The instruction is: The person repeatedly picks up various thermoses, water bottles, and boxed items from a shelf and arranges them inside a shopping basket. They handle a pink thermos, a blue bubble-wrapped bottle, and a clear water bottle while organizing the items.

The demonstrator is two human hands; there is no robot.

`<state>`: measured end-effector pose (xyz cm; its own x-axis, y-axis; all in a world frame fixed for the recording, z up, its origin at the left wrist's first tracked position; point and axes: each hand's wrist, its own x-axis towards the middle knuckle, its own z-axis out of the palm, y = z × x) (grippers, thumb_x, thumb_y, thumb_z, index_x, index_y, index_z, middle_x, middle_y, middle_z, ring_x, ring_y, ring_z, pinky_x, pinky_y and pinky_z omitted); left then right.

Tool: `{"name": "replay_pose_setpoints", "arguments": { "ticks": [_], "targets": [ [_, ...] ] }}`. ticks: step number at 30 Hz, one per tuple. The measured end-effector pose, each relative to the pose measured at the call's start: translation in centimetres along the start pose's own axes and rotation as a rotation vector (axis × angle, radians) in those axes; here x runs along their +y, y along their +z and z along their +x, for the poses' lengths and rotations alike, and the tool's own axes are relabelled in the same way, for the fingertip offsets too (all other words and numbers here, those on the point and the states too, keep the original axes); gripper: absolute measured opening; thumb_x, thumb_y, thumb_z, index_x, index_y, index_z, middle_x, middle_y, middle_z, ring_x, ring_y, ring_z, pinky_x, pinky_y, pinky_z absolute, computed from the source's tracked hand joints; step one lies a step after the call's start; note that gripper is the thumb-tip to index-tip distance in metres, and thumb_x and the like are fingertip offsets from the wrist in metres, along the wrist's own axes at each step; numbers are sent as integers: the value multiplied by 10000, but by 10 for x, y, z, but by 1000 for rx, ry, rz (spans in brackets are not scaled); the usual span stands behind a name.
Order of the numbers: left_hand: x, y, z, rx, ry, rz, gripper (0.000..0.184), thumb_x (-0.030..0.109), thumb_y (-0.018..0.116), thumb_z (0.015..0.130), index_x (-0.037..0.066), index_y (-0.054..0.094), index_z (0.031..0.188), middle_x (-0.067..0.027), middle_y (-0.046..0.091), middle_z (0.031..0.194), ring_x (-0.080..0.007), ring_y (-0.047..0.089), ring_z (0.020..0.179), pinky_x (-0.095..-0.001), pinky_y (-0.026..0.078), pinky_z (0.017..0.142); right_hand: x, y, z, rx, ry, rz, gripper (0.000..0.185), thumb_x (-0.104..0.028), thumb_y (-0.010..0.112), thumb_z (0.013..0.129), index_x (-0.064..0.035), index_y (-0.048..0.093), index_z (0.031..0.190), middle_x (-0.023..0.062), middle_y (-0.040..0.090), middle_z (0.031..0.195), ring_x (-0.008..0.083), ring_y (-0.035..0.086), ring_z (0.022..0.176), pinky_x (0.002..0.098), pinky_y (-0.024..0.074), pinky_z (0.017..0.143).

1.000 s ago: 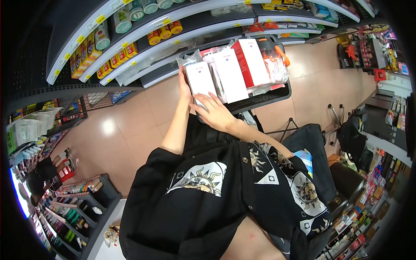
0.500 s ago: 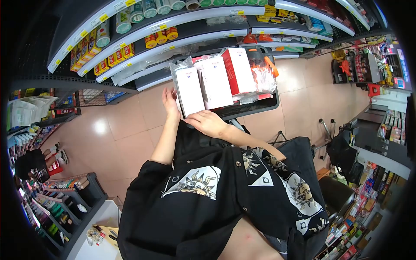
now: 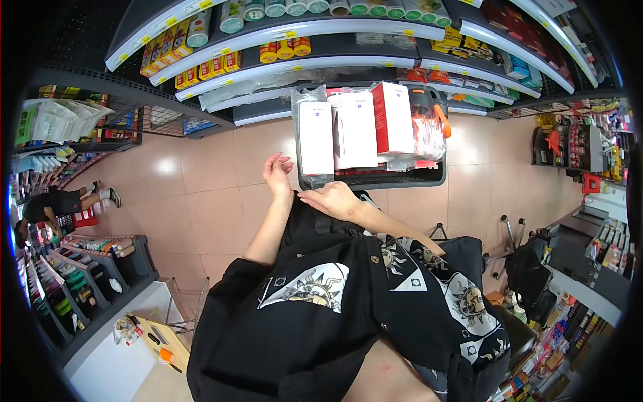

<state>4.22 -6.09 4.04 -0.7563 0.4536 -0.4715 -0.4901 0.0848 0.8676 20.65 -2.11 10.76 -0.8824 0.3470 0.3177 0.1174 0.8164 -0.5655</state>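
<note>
A black basket (image 3: 375,179) holds several boxes in front of the shelves. At its left end lies a white box (image 3: 315,137) in clear plastic wrap, with a second white box (image 3: 355,130) beside it. Further right are a red and white box (image 3: 394,119) and an item with an orange handle (image 3: 426,120). My left hand (image 3: 277,171) is just left of the basket, its fingers spread and slightly curled, holding nothing. My right hand (image 3: 331,199) is at the basket's near left corner, fingers drawn together; what they hold, if anything, is hidden.
Stocked shelves (image 3: 301,63) run behind the basket. A person (image 3: 57,204) bends down at the far left, near a rack of goods (image 3: 87,268). A black chair (image 3: 529,271) and a counter (image 3: 589,268) stand at the right. Tiled floor (image 3: 201,174) lies around.
Both hands have come off the wrapped white box toward my body. My left hand has opened beside the basket, and my right hand has moved to its near corner. The view has shifted.
</note>
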Motion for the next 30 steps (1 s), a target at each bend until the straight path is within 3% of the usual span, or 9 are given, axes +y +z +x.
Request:
{"name": "replay_pose_setpoints", "arguments": {
  "ticks": [6,10,11,14,19,24,27,30],
  "targets": [
    [5,1,3,-122,-60,25,162,50,426,896,14,581,928,-87,628,779,-107,548,599,-236,445,575,-1,7,8,38,136,-12,196,-252,585,875,-147,638,1031,93,615,608,263,619,524,379,493,488],
    [15,4,24,-272,-140,63,155,81,441,890,21,584,899,-79,620,744,-110,538,572,-237,447,563,-3,11,22,263,307,32,215,-198,640,841,-139,629,1047,88,604,592,255,616,512,378,489,476],
    [21,2,29,-319,-152,76,165,94,434,896,22,582,905,-80,619,747,-110,538,572,-238,448,563,-6,12,26,269,426,122,201,-172,658,829,-127,636,1024,91,626,631,254,623,537,380,499,507],
    [41,4,55,-456,-173,145,197,134,411,916,23,574,931,-85,619,756,-112,538,572,-241,450,565,-9,15,49,434,364,28,158,-169,656,832,-121,650,982,94,646,673,254,631,565,370,500,532],
    [61,13,97,-559,-205,257,290,238,354,967,19,543,992,-96,619,758,-117,534,565,-252,452,563,-18,35,73,536,476,-20,95,-165,663,824,-99,660,892,92,650,681,260,627,564,363,491,530],
    [87,29,109,-672,-188,336,265,217,373,971,20,548,939,-75,595,724,-103,504,555,-240,430,552,-30,51,79,634,656,-21,88,-171,661,824,-84,663,821,93,636,650,268,619,551,365,488,523],
    [121,49,91,-909,30,272,235,194,422,974,37,515,826,-39,530,690,-83,453,580,-219,372,549,-37,55,79,677,741,-101,99,-177,656,828,-80,661,812,94,630,641,270,616,547,364,485,515],
    [213,70,37,-1371,124,80,291,166,373,974,28,499,751,-74,516,701,-125,460,614,-230,378,586,-40,55,83,719,778,-115,107,-181,651,830,-79,658,802,93,625,636,270,614,544,366,482,509]
  ]
}}
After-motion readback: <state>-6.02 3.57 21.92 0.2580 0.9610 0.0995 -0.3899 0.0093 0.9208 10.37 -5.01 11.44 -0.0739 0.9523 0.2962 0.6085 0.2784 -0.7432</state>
